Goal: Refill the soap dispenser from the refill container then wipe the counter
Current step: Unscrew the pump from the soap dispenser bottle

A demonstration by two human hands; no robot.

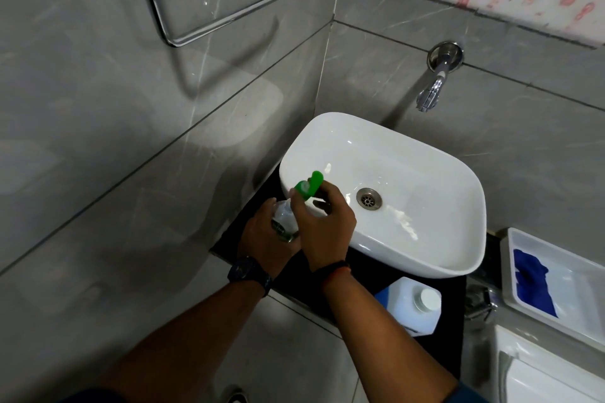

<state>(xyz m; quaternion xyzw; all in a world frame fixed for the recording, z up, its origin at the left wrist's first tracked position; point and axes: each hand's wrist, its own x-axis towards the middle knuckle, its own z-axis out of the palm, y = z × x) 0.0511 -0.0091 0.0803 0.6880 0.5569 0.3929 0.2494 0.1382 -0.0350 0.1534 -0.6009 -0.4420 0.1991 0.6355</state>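
Both forearms reach in: left hand grips the dispenser while right hand pinches its green pump, apparently unscrewing it; next comes lifting it clear, then fetching the refill jug.

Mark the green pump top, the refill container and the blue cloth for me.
Green pump top point(309, 185): head view, on the green pump head.
Refill container point(404, 307): head view, on its white shoulder.
Blue cloth point(532, 285): head view, mid-fold, inside the white tray.
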